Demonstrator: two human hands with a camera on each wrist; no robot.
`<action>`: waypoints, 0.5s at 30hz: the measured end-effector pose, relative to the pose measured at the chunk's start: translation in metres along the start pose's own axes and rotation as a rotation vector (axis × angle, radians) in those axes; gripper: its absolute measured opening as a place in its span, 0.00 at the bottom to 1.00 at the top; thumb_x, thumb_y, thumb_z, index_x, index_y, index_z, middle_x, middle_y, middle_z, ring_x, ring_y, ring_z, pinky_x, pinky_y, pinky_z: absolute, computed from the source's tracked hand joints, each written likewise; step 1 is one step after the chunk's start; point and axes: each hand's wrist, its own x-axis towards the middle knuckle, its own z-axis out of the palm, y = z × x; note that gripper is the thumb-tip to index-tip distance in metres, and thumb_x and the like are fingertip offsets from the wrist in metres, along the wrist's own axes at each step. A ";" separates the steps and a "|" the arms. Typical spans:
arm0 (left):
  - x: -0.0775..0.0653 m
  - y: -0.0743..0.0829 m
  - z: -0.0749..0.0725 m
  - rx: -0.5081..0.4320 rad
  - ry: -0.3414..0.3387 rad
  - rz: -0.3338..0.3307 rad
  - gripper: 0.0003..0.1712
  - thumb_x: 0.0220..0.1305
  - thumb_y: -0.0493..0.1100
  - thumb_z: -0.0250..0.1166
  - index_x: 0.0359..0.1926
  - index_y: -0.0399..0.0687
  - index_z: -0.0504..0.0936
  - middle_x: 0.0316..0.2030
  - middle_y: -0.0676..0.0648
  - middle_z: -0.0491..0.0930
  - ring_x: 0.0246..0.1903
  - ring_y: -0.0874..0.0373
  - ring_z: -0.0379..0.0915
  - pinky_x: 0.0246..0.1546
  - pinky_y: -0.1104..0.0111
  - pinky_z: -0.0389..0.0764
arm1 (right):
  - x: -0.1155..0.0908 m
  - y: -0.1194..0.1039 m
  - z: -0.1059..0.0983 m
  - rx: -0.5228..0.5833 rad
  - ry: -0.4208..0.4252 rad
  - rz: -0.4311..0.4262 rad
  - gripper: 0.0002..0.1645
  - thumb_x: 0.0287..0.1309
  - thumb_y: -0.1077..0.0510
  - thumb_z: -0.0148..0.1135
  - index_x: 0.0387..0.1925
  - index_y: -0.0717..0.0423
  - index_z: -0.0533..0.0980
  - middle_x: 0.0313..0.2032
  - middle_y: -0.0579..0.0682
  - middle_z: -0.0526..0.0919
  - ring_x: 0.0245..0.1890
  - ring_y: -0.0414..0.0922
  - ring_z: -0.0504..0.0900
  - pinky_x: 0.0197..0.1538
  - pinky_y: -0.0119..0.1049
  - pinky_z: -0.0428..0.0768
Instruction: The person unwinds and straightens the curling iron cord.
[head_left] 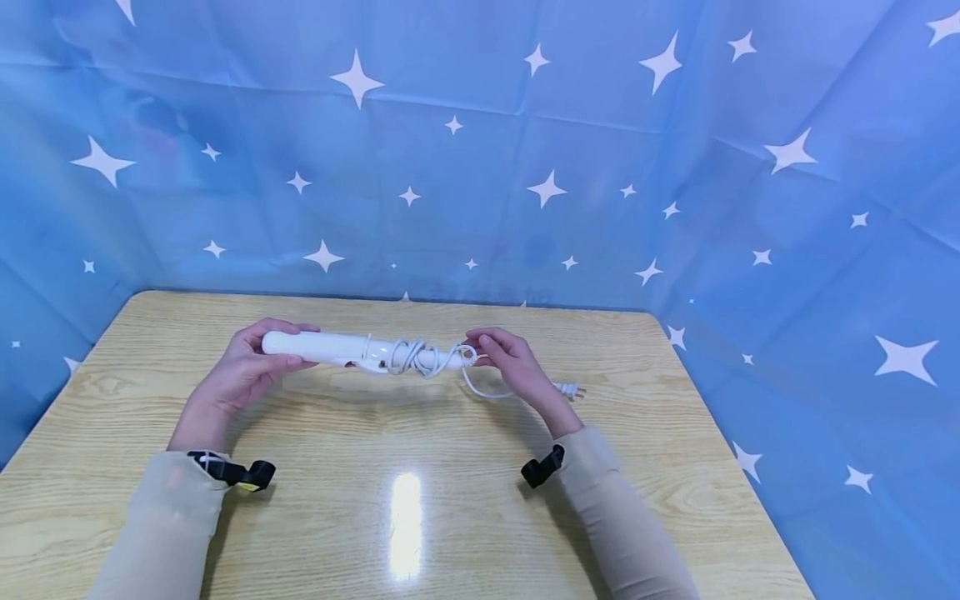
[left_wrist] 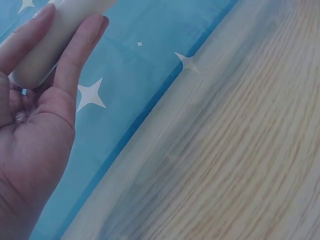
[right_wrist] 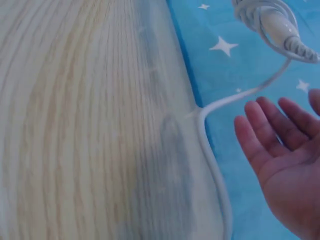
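Observation:
A white hair iron [head_left: 330, 347], which looks like a curling iron, is held level above the table, its grey-white cord [head_left: 414, 358] wound round the handle. My left hand [head_left: 251, 360] grips its rounded end between thumb and fingers. In the left wrist view that smooth end [left_wrist: 37, 70] sits between the fingers. My right hand [head_left: 513, 367] is beside the cord end, its visible fingers [right_wrist: 262, 130] loosely extended in the right wrist view; the thumb is out of that frame. A loose length of cord [right_wrist: 215, 170] hangs past it to a plug [head_left: 570, 390].
The wood-grain table [head_left: 330, 517] spreads beneath both arms, with a bright light reflection near its front. A blue cloth with white stars [head_left: 480, 150] hangs behind the table and along its sides. Each wrist carries a black camera mount.

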 end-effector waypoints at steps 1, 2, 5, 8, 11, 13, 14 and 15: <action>0.000 0.000 0.000 0.000 -0.001 0.002 0.30 0.61 0.12 0.55 0.50 0.45 0.87 0.57 0.42 0.81 0.58 0.48 0.74 0.54 0.55 0.85 | 0.000 0.001 0.001 0.010 -0.007 0.002 0.25 0.81 0.57 0.46 0.64 0.76 0.70 0.57 0.67 0.79 0.56 0.60 0.80 0.61 0.60 0.79; 0.000 -0.001 0.000 -0.002 -0.002 0.002 0.30 0.61 0.12 0.54 0.50 0.45 0.87 0.57 0.42 0.81 0.58 0.48 0.74 0.54 0.56 0.85 | 0.001 0.002 0.002 0.023 -0.015 0.008 0.26 0.82 0.57 0.46 0.64 0.76 0.69 0.57 0.66 0.79 0.56 0.59 0.81 0.62 0.59 0.79; 0.000 -0.002 0.000 -0.004 -0.004 0.001 0.31 0.60 0.11 0.54 0.50 0.44 0.87 0.57 0.42 0.82 0.58 0.49 0.74 0.53 0.56 0.85 | 0.001 0.005 0.003 0.057 -0.039 0.038 0.25 0.82 0.57 0.44 0.66 0.76 0.68 0.59 0.67 0.78 0.55 0.50 0.82 0.63 0.57 0.79; 0.000 -0.003 0.001 -0.004 -0.004 -0.001 0.31 0.60 0.11 0.54 0.50 0.44 0.87 0.57 0.42 0.82 0.57 0.49 0.75 0.53 0.55 0.85 | 0.001 0.007 0.005 0.080 -0.057 0.065 0.26 0.83 0.58 0.42 0.67 0.75 0.67 0.62 0.70 0.74 0.54 0.42 0.81 0.64 0.58 0.78; -0.001 -0.003 0.001 -0.006 -0.002 0.002 0.32 0.59 0.11 0.54 0.50 0.44 0.87 0.57 0.42 0.82 0.58 0.48 0.75 0.53 0.55 0.85 | 0.002 0.008 0.005 0.084 -0.070 0.077 0.26 0.83 0.57 0.42 0.68 0.74 0.67 0.64 0.71 0.71 0.54 0.40 0.80 0.65 0.62 0.75; -0.001 -0.003 0.000 -0.006 0.000 0.003 0.31 0.60 0.11 0.54 0.50 0.44 0.87 0.57 0.42 0.82 0.58 0.48 0.74 0.54 0.56 0.85 | 0.002 0.008 0.005 0.086 -0.074 0.090 0.27 0.83 0.56 0.42 0.68 0.74 0.67 0.63 0.71 0.72 0.54 0.43 0.80 0.65 0.62 0.75; -0.001 -0.003 0.000 -0.004 0.001 0.003 0.31 0.60 0.11 0.54 0.50 0.44 0.87 0.57 0.42 0.81 0.58 0.48 0.74 0.53 0.56 0.85 | 0.002 0.009 0.005 0.084 -0.076 0.100 0.27 0.83 0.55 0.42 0.68 0.73 0.67 0.61 0.70 0.74 0.54 0.45 0.80 0.65 0.62 0.76; -0.001 -0.003 0.000 -0.003 0.003 0.002 0.31 0.60 0.12 0.54 0.50 0.44 0.87 0.57 0.42 0.81 0.58 0.48 0.74 0.53 0.56 0.85 | 0.002 0.009 0.005 0.090 -0.080 0.110 0.27 0.83 0.55 0.43 0.68 0.73 0.67 0.60 0.68 0.75 0.54 0.49 0.81 0.64 0.61 0.76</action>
